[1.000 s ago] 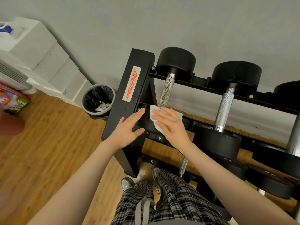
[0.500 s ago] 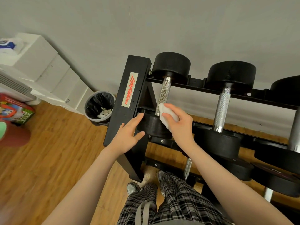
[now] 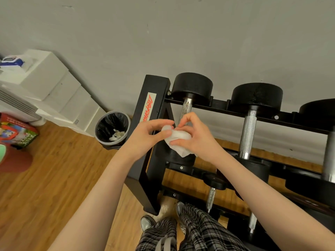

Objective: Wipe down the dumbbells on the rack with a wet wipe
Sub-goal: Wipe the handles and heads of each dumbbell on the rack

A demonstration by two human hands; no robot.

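Note:
A white wet wipe (image 3: 178,140) is bunched between both hands, above the near head of the leftmost dumbbell (image 3: 192,86). My left hand (image 3: 146,136) pinches its left side with thumb and fingers. My right hand (image 3: 195,138) curls around its right side. The black rack (image 3: 150,105) carries a second dumbbell (image 3: 248,131) with a knurled steel handle to the right, and a third at the right edge (image 3: 329,154). Both hands are off the dumbbells. Smaller dumbbells sit on the lower tier (image 3: 211,196).
A bin with a black liner (image 3: 113,129) stands on the wooden floor left of the rack, holding crumpled white wipes. White boxes (image 3: 54,87) line the wall at left, with a wipe pack (image 3: 12,61) on top. My plaid trousers and shoes (image 3: 163,223) are below.
My right hand lifted the wipe off the leftmost dumbbell's handle. My left hand left the rack frame and came across to take hold of the wipe too.

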